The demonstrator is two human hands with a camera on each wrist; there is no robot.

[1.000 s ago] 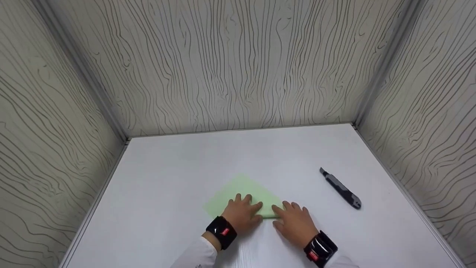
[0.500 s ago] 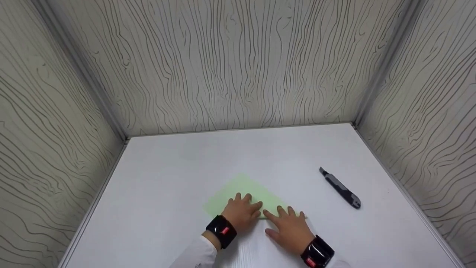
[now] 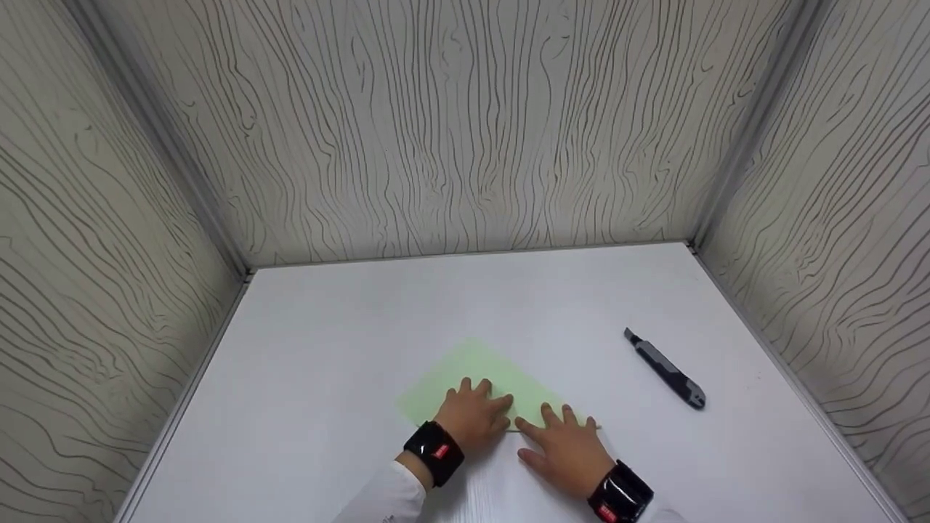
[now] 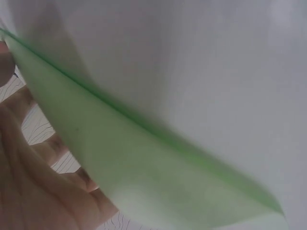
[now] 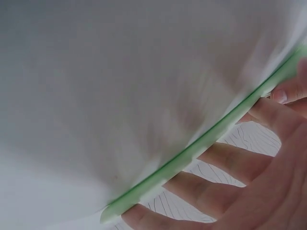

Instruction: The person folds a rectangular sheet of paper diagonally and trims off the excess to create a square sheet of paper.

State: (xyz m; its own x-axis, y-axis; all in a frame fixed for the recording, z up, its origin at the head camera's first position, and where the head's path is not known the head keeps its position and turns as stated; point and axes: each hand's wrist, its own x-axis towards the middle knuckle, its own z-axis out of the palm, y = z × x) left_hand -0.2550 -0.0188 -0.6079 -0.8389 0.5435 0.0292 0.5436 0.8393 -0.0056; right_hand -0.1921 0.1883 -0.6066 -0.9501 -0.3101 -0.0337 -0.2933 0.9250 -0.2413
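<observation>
A light green sheet of paper, folded into a triangle, lies on the white table with its point away from me and its folded edge toward me. My left hand rests on its left half, fingers spread and pressing down. On the right half, the spread fingers of my right hand press near the fold, its thumb off the paper on the table. In the left wrist view, the paper bulges slightly along its crease. The right wrist view has the fold as a narrow strip under the fingertips.
A black and grey utility knife, blade tip out, lies on the white table to the right of the paper. Wood-patterned panels wall in the table at the back and both sides.
My right hand has shifted slightly left and toward me, uncovering the paper's right corner. The near folded edge looks thinner and flatter. My left hand has stayed in place.
</observation>
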